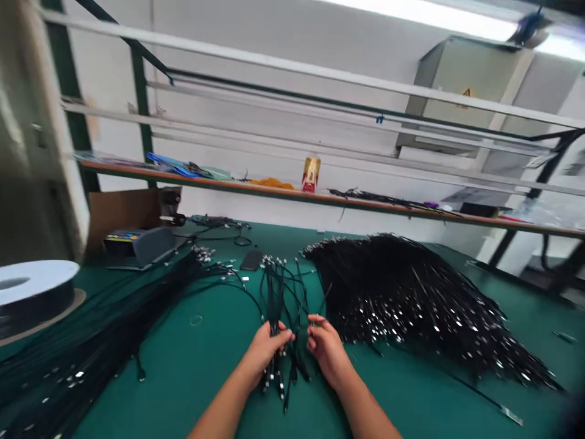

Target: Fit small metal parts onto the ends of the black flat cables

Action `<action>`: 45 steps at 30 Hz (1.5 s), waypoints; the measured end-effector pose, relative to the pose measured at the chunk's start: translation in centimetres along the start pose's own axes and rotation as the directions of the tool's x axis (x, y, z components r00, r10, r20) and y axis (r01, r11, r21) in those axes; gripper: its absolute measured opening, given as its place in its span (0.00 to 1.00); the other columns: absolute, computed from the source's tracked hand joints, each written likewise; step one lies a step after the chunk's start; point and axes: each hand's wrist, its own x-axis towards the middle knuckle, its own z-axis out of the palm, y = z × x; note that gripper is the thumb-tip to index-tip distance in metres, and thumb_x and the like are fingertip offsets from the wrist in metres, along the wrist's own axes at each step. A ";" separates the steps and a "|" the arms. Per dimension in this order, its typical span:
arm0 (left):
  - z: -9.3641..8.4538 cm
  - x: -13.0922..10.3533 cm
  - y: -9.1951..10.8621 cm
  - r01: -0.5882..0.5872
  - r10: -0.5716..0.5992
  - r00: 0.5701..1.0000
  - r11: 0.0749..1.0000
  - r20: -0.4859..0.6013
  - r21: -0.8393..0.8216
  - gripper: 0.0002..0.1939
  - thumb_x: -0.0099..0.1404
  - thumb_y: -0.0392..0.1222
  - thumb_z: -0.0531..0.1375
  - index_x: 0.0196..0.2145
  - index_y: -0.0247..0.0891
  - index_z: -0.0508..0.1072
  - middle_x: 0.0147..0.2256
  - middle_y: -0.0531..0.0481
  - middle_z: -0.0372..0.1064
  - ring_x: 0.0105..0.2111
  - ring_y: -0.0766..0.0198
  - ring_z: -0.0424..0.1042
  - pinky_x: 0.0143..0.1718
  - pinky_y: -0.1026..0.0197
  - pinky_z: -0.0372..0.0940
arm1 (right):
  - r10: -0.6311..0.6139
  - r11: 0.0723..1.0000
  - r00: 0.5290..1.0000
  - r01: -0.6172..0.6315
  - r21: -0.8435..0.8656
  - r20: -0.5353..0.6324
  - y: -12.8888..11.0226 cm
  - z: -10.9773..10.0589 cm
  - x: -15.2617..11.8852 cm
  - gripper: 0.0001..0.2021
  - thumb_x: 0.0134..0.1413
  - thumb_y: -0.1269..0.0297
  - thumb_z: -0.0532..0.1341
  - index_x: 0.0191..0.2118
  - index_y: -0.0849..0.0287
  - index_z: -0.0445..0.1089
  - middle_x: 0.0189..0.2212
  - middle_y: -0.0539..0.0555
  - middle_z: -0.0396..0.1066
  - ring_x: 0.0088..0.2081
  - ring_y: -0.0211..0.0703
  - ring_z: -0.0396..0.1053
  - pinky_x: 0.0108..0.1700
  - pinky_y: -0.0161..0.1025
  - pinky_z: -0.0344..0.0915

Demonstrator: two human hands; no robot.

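My left hand is closed round a small bundle of black cables, whose metal connectors show above and below the grip. Beside it, slightly apart, is my right hand, its thumb and fingers curled into a pinch. What lies between those fingertips, if anything, is too small to make out. Several loose black cables lie on the green table between the two hands. A large pile of black cables with shiny ends spreads just beyond the right hand.
Another long bunch of black cables runs down the left side. Nearby stand a white-flanged reel and a dark grey device. A thin ring lies on the table. Above the back edge, a shelf bears a gold-and-red can.
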 end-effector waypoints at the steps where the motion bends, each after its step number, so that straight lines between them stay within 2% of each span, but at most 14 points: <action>1: 0.0 0.0 0.0 0.011 -0.011 1.000 1.000 0.006 0.002 0.25 0.46 0.52 0.73 0.34 0.38 0.67 0.28 0.51 0.77 0.22 0.69 0.62 0.26 0.65 0.56 | 0.017 0.999 1.000 -0.016 0.034 -0.008 -0.4 -0.1 -0.2 0.23 0.36 0.66 0.70 0.43 0.59 0.69 0.24 0.45 0.69 0.20 0.29 0.59 0.24 0.30 0.55; 3: -0.1 0.1 0.2 0.031 -0.031 0.999 0.999 0.017 0.007 0.24 0.47 0.51 0.73 0.35 0.38 0.68 0.27 0.52 0.76 0.22 0.69 0.62 0.26 0.66 0.55 | 0.045 0.995 0.999 -0.043 0.091 -0.017 -1.0 -0.3 -0.6 0.23 0.38 0.66 0.69 0.45 0.57 0.68 0.27 0.45 0.69 0.21 0.29 0.59 0.26 0.31 0.57; 7: 0.1 0.0 0.9 0.050 -0.051 0.998 0.999 0.030 0.021 0.25 0.47 0.52 0.73 0.35 0.38 0.67 0.25 0.53 0.75 0.20 0.70 0.60 0.25 0.66 0.55 | 0.060 0.986 0.998 -0.055 0.159 -0.026 -1.5 -0.1 -0.6 0.23 0.44 0.57 0.70 0.47 0.56 0.67 0.26 0.44 0.66 0.20 0.29 0.57 0.25 0.31 0.54; 12: 0.4 -0.2 1.2 0.046 -0.047 0.999 0.999 0.016 0.027 0.26 0.46 0.52 0.73 0.33 0.38 0.66 0.25 0.52 0.76 0.20 0.70 0.59 0.24 0.66 0.55 | 0.063 0.983 0.998 -0.060 0.176 -0.009 -1.3 0.1 -0.5 0.26 0.42 0.56 0.72 0.47 0.57 0.68 0.26 0.44 0.66 0.19 0.28 0.55 0.24 0.30 0.51; 20: 0.4 -0.4 1.0 0.067 -0.067 0.998 0.998 -0.006 -0.003 0.25 0.46 0.52 0.73 0.34 0.38 0.67 0.28 0.51 0.77 0.20 0.70 0.60 0.25 0.66 0.57 | 0.021 0.997 0.999 -0.019 0.075 -0.025 -1.2 0.1 -0.9 0.27 0.41 0.67 0.70 0.51 0.58 0.69 0.26 0.44 0.66 0.20 0.28 0.56 0.25 0.31 0.53; 24: 0.9 -0.9 1.6 0.057 -0.057 0.998 0.998 -0.026 -0.012 0.25 0.45 0.52 0.73 0.33 0.38 0.66 0.26 0.52 0.75 0.19 0.71 0.59 0.24 0.66 0.55 | -0.019 1.000 0.999 0.019 0.007 -0.051 -1.0 0.2 -0.6 0.30 0.40 0.63 0.71 0.53 0.61 0.68 0.24 0.44 0.65 0.18 0.28 0.53 0.22 0.31 0.50; 28: 0.9 -0.9 1.7 0.048 -0.048 0.998 0.999 -0.031 -0.006 0.25 0.45 0.51 0.73 0.33 0.38 0.66 0.26 0.51 0.76 0.19 0.71 0.58 0.24 0.66 0.55 | -0.085 0.996 0.993 0.083 -0.022 -0.085 -1.3 0.0 -0.6 0.34 0.44 0.57 0.70 0.58 0.57 0.64 0.26 0.44 0.65 0.19 0.27 0.52 0.23 0.31 0.49; 33: 0.9 -0.8 1.2 0.049 -0.049 0.998 0.999 -0.037 0.000 0.23 0.48 0.49 0.72 0.34 0.38 0.66 0.28 0.50 0.77 0.21 0.71 0.60 0.25 0.66 0.57 | -0.084 0.991 0.990 0.071 -0.113 -0.111 -1.2 -0.2 -0.5 0.25 0.42 0.57 0.68 0.48 0.60 0.69 0.25 0.45 0.64 0.19 0.29 0.53 0.24 0.32 0.51; 36: 1.2 -0.7 1.1 0.036 -0.037 0.998 0.999 -0.042 -0.003 0.23 0.48 0.49 0.72 0.35 0.38 0.66 0.27 0.52 0.76 0.21 0.71 0.60 0.25 0.67 0.57 | -0.105 0.970 0.991 0.083 -0.229 -0.087 -0.4 0.2 -0.3 0.21 0.44 0.55 0.67 0.43 0.61 0.71 0.22 0.44 0.63 0.19 0.30 0.51 0.23 0.32 0.48; 40: 1.4 -0.6 1.3 0.029 -0.029 0.999 0.999 -0.017 -0.013 0.22 0.50 0.48 0.72 0.36 0.38 0.67 0.26 0.55 0.73 0.22 0.70 0.61 0.25 0.67 0.57 | -0.175 0.898 0.984 0.147 -0.414 -0.029 0.5 1.3 -0.6 0.14 0.46 0.57 0.66 0.37 0.61 0.73 0.20 0.44 0.60 0.21 0.32 0.51 0.24 0.32 0.47; 45: 0.4 -0.5 1.6 0.097 -0.093 0.993 0.993 0.068 -0.066 0.22 0.54 0.44 0.72 0.44 0.36 0.72 0.29 0.54 0.71 0.24 0.71 0.63 0.26 0.67 0.60 | -0.218 0.787 0.975 0.205 -0.582 0.048 0.8 2.0 -1.8 0.08 0.55 0.61 0.61 0.33 0.60 0.72 0.22 0.45 0.61 0.25 0.35 0.54 0.28 0.33 0.50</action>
